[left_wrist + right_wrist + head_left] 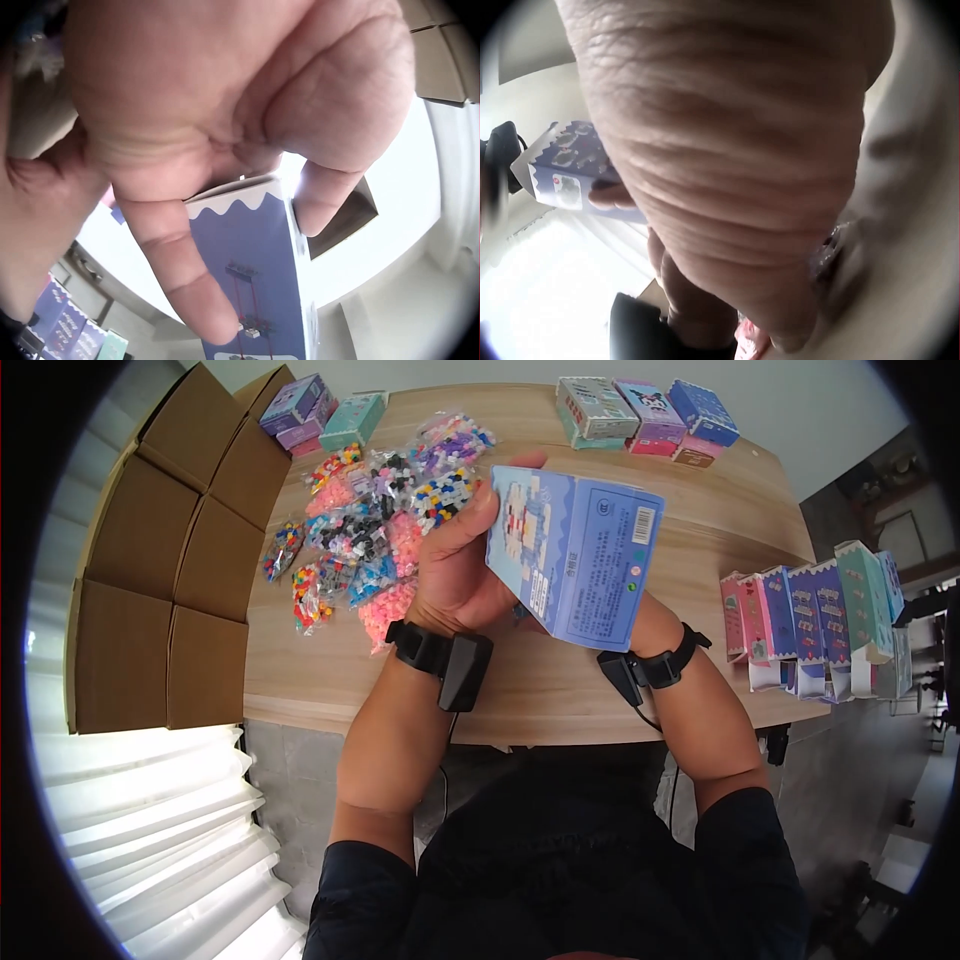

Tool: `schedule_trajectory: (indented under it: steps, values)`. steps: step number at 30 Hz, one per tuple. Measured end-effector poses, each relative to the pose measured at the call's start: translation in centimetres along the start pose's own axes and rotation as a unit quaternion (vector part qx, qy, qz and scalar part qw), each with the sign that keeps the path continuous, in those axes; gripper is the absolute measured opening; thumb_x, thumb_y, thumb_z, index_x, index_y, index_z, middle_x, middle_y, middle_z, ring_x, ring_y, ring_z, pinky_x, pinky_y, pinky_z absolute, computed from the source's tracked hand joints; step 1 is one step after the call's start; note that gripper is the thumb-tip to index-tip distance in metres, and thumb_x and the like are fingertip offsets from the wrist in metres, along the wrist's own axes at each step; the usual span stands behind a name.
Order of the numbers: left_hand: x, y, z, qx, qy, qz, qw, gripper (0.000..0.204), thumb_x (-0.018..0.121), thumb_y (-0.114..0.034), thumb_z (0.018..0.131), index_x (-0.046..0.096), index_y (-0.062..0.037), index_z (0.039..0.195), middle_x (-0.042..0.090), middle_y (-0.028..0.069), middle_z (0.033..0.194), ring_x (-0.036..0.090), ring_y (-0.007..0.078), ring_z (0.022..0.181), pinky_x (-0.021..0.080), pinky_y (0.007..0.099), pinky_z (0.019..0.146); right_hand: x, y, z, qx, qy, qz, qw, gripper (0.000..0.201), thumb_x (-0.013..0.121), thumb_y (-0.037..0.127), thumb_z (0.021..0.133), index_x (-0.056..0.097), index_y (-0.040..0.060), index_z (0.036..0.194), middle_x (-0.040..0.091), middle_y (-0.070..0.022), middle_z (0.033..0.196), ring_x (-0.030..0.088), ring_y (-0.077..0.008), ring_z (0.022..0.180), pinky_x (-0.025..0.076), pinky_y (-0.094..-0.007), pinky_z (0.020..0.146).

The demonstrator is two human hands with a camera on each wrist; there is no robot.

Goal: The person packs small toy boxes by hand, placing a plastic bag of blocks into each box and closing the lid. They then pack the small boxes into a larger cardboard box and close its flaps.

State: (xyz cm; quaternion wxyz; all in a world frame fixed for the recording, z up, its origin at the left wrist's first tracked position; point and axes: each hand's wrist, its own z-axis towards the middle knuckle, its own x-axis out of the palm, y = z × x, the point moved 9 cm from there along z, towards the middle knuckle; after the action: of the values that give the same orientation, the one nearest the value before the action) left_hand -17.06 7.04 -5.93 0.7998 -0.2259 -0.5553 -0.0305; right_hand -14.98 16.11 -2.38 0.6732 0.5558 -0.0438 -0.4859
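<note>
Head, box (575, 560): blue printed card, sharp-edged, held above the smooth wood-grained table (540, 705).
Head, left hand (465, 575): thumb and fingers pinch the box's side.
Head, bags (350, 532): crinkly clear plastic, small colourful pieces inside, left of the box.
Left wrist, box: wavy white border; a finger lies along its flat face.
Right wrist, right hand (727, 165): creased skin fills the centre; grip hidden, cannot tell.

Smooth card box (600, 570); glossy plastic bags (350, 532); matt wood-grain tabletop (545, 705)
</note>
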Motion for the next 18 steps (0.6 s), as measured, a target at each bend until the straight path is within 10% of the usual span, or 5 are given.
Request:
schedule_trajectory:
  steps: [15,18]
  values:
    - [-4.6,0.0,-0.2,0.014,-0.117,0.023,0.993,0.054,0.06,-0.03,0.102,0.053,-0.0002,0.147,0.066,0.0163,0.135,0.063,0.0336,0.126,0.048,0.0489,0.111,-0.2,-5.5,-0.8,-0.041,-0.069,-0.196,0.977,0.029,0.077,0.017,0.073,0.065,0.0073,0.098,0.068,-0.0154,0.097,0.066,-0.0404,0.088,0.052,-0.0511,0.075]
    - [-1.3,0.8,0.3,-0.048,0.03,-0.026,0.998,0.051,0.058,-0.034,0.103,0.058,0.0004,0.141,0.067,0.0173,0.134,0.064,0.0337,0.125,0.05,0.0481,0.109,-2.8,-5.8,-1.4,0.045,-0.081,-0.211,0.973,0.029,0.076,0.017,0.074,0.066,0.0048,0.098,0.067,-0.0154,0.098,0.066,-0.0387,0.087,0.053,-0.0483,0.074]
